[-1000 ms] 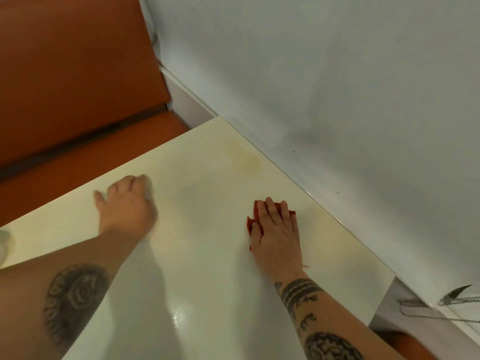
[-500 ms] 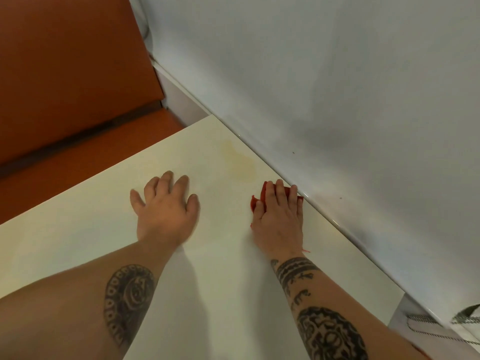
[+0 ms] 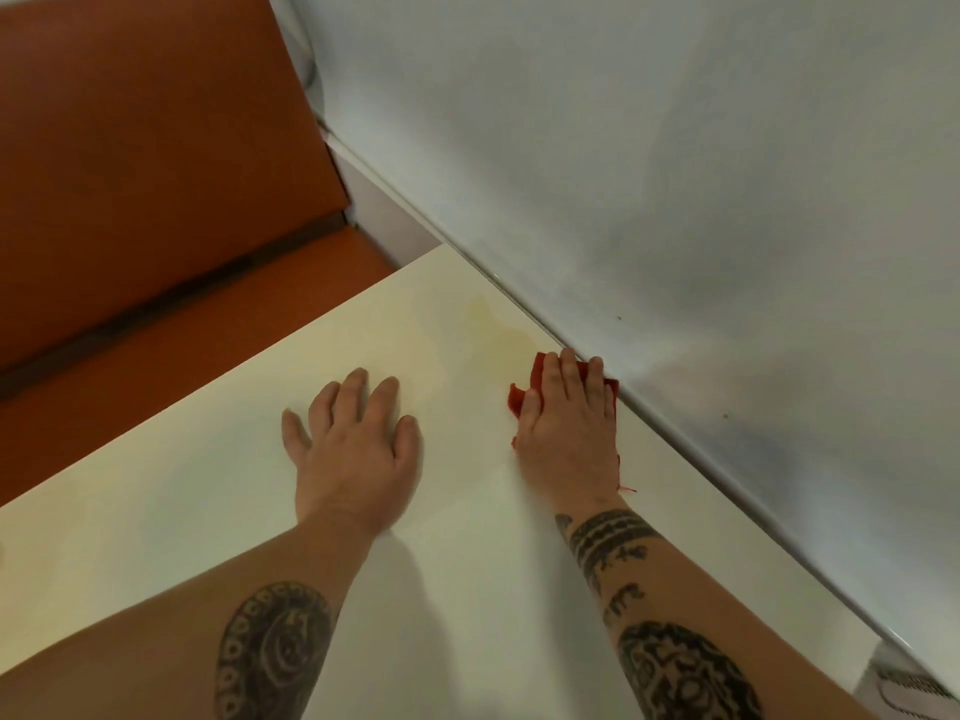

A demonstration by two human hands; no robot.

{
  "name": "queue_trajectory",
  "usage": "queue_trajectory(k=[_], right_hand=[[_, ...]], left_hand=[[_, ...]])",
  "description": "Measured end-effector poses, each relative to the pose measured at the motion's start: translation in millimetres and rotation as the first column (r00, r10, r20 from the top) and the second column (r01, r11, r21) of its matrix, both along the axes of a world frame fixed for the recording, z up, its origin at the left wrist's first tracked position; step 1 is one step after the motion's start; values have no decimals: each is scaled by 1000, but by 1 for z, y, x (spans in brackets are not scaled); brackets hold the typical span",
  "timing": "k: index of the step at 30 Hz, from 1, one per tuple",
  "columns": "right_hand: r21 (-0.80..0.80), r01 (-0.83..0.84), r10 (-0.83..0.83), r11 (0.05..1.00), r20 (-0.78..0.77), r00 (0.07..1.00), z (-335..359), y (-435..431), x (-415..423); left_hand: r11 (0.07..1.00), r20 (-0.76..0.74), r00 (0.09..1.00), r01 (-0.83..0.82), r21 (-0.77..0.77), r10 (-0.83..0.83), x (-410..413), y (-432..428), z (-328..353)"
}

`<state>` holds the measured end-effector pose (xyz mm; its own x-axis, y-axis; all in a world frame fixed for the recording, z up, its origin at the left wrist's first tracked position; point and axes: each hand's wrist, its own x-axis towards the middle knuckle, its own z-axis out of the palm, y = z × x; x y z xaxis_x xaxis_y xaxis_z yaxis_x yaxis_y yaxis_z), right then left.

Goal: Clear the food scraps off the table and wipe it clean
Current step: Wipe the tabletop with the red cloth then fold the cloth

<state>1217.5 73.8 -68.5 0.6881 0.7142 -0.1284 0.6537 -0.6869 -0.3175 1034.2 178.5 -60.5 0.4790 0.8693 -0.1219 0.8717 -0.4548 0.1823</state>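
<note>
Both hands lie flat on the table (image 3: 208, 511) in the head view, side by side but apart, fingers straight. The left hand (image 3: 358, 449), at the middle of the frame, rests bare on the pale top and holds nothing. The right hand (image 3: 566, 428), just right of centre, presses a red cloth (image 3: 521, 400) down with palm and fingers, and the cloth shows only at the hand's edges. The cloth sits against the table's far edge where it meets the wall (image 3: 675, 174), and just up and left of it lies a faint yellowish stain (image 3: 493, 330). Wiping looks like the step in hand. To do it well, the cloth should be pushed up-left over the stain with even pressure, tight along the wall seam where dirt would gather, in overlapping passes, with the left hand bracing. A loose thread trails from the cloth near the wrist and may drag. Counted: two hands, one cloth, one stain, one table, and one orange bench (image 3: 156, 174) at upper left.
</note>
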Motion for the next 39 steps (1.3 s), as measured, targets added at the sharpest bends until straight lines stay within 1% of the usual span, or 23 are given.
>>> queue_trajectory(k=[2, 4, 5, 7, 9, 10, 11, 14, 16, 17, 20, 21, 22, 24, 27, 28, 29, 30, 32, 33, 35, 39], right_hand=[[18, 55, -55, 998, -7, 998, 2, 15, 7], [63, 77, -74, 995, -54, 996, 7, 35, 12], [88, 57, -51, 994, -67, 996, 9, 44, 12], [126, -44, 51, 991, -57, 997, 10, 51, 7], [112, -142, 146, 984, -35, 989, 7, 45, 0], [88, -145, 148, 985, -29, 988, 5, 41, -3], [57, -117, 119, 991, -28, 992, 3, 39, -3], [10, 38, -37, 999, -38, 999, 3, 53, -1], [-5, 69, -69, 998, -14, 998, 5, 62, 0], [-12, 32, -32, 999, 3, 999, 6, 63, 0], [-6, -202, 202, 979, 27, 979, 4, 46, -4], [-2, -253, 253, 967, 33, 967, 4, 40, -4], [2, -269, 269, 963, 37, 962, 2, 36, -3], [5, -215, 215, 977, 35, 976, 0, 42, 1], [-21, -51, 52, 998, 31, 998, 2, 71, 3], [-22, -50, 50, 999, 32, 998, 5, 78, 2], [-24, -101, 102, 995, 39, 994, 7, 80, 1], [-21, -196, 197, 980, 47, 979, 7, 78, 0], [-21, -371, 371, 928, 35, 928, 8, 68, -1], [-18, -408, 408, 913, 19, 913, 8, 62, 0], [-16, -378, 378, 926, 14, 926, 5, 62, 4], [-4, -201, 201, 980, 23, 979, 6, 94, 7]], left_hand=[[1000, 4, 1000, -1, -3, 1, 0, -1, 0], [1000, 2, 1000, -4, -8, 4, 0, -2, 0], [1000, -2, 1000, -7, -9, 7, 1, -1, 0], [1000, -12, 1000, -9, -15, 9, 1, 0, 0], [1000, -23, 1000, -6, -25, 6, 0, -1, 0], [1000, -22, 1000, -5, -26, 5, -1, -1, -1], [1000, -18, 1000, -5, -24, 4, -1, 0, 0], [1000, -17, 1000, -6, -26, 6, -2, 1, 1], [999, -28, 1000, -7, -33, 7, 0, 2, 1], [999, -32, 999, -8, -35, 7, 0, 1, 0], [999, -42, 999, -6, -44, 5, 0, 1, 1], [999, -46, 999, -5, -45, 3, 0, 1, 1], [999, -48, 999, -3, -47, 0, -1, 2, 2], [999, -44, 999, -1, -51, -1, -1, 2, 3], [999, -37, 999, -5, -46, 3, -1, 3, 4], [999, -43, 999, -3, -49, 1, -1, 4, 3], [999, -48, 999, -2, -50, 0, 0, 3, 3], [999, -48, 999, -3, -48, 1, 0, 2, 3], [998, -47, 999, -4, -56, 1, 0, 2, 4], [998, -53, 999, -7, -64, 3, 0, 2, 4], [998, -65, 998, -16, -63, 12, 0, 2, 4], [997, -107, 994, -26, -67, 18, 3, 5, 3]])
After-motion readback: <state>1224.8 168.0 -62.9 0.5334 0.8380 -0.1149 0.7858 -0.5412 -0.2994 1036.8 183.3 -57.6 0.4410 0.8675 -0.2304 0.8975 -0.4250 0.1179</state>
